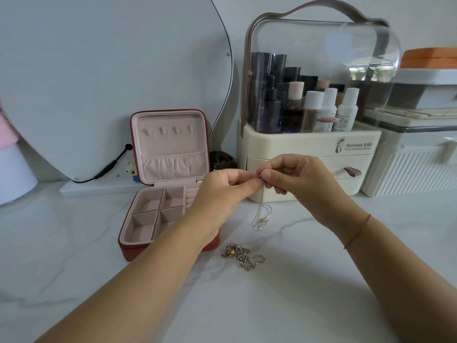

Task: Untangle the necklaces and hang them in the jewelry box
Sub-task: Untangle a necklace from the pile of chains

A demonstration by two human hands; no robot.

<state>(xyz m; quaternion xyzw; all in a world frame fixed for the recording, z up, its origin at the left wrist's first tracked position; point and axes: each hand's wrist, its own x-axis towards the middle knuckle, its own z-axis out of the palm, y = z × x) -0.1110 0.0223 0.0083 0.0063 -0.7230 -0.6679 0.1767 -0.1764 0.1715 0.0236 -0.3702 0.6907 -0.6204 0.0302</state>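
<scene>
Two hands up above the worktop, close together, fingertips nearly touching. Left hand and right hand each pinching the top of one thin silver chain between thumb and forefinger, other fingers curled. Chain hanging straight down from the pinch, its lower loops pooled on the worktop just in front of the cream organizer. One red thread bracelet round the right wrist.

One tangled heap of silver chain with a pinkish bead, lying on the worktop nearer the camera, apart from the held chain; number of necklaces in it impossible to tell.

One jewelry box, red outside and pink inside, open to the left of the hands, lid upright. In the lid: four hooks in a row, one gathered pocket below. In the base: four square compartments, with ring rolls to their right, partly hidden by the left hand.

One organizer under a clear domed cover with a handle: three white-capped bottles, one pink-capped, several dark ones behind. Two drawers beneath.

One mirror behind the box; one white ribbed case at far right.
</scene>
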